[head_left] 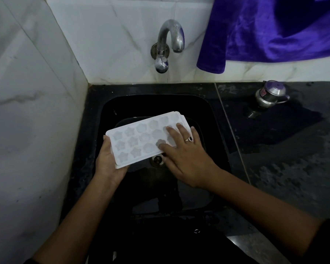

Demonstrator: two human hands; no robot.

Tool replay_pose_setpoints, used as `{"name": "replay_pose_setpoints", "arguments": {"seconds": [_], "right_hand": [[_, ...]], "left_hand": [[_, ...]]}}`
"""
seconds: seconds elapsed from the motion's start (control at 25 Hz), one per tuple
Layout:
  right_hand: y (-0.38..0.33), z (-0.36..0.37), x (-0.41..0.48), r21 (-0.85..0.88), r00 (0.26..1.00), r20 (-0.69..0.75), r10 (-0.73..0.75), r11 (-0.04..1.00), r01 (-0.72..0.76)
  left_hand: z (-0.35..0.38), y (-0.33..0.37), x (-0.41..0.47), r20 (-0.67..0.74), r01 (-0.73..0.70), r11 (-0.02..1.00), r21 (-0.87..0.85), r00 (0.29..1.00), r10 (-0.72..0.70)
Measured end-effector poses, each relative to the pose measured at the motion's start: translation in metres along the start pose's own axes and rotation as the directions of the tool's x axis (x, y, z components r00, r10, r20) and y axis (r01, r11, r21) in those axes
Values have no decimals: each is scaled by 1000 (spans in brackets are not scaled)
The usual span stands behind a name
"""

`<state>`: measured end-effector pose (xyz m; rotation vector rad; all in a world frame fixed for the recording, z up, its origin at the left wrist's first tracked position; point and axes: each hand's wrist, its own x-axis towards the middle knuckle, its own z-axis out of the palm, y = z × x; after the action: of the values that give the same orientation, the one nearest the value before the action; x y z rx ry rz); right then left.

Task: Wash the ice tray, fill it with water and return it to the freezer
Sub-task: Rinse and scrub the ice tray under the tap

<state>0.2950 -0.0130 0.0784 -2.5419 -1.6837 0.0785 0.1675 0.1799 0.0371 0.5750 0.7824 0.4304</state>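
A white ice tray (139,139) with star and flower shaped cells hangs tilted over the black sink (213,134). My left hand (108,162) grips its near left end from below, fingers curled around the edge. My right hand (183,151), wearing a ring, lies flat on the tray's right half with its fingers spread over the cells. The steel tap (170,38) juts from the marble wall above the sink, and no water runs from it. The drain (157,160) shows just under the tray.
A small steel pot with a lid (271,95) stands on the wet black counter (284,149) to the right. A purple cloth (265,29) hangs at the upper right. White marble walls (27,111) close the left and back.
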Motion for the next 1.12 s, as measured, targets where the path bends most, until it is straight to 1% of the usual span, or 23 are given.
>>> {"name": "replay_pose_setpoints", "arguments": {"seconds": [0.08,0.16,0.28,0.44,0.56,0.64,0.72,0.88,1.0,1.12], "right_hand": [[5,-3,3,15,999,-27,41,999,-40],[0,-3,6,16,998,-14,68,998,-67],[-2,1,1,-6,1000,2,8,1000,-8],[-1,-2,6,18,998,-18,68,998,-68],[-3,4,1,-3,1000,-6,5,1000,-5],[2,1,4,11,999,-31,28,1000,-28],[-2,0,7,26,998,-26,66,998,-65],[-3,3,3,-17,1000,3,16,1000,-16],[-3,-1,9,21,997,-26,73,997,-73],[-9,6,4,-6,1000,6,17,1000,-17]], "left_hand": [[-1,-2,0,5,10,1000,0,1000,-10],[0,-4,0,7,16,1000,-2,1000,-16],[-1,0,1,11,4,1000,-6,1000,-4],[0,-3,-2,10,8,1000,9,1000,-8],[-1,0,-3,3,-4,1000,-7,1000,4],[-2,0,-4,-1,0,1000,-7,1000,0],[-1,-2,-4,3,5,1000,2,1000,-5],[-2,4,-3,-5,2,1000,9,1000,-2],[-1,1,-3,4,13,1000,18,1000,-13],[-3,3,-2,-5,12,1000,2,1000,-12]]}}
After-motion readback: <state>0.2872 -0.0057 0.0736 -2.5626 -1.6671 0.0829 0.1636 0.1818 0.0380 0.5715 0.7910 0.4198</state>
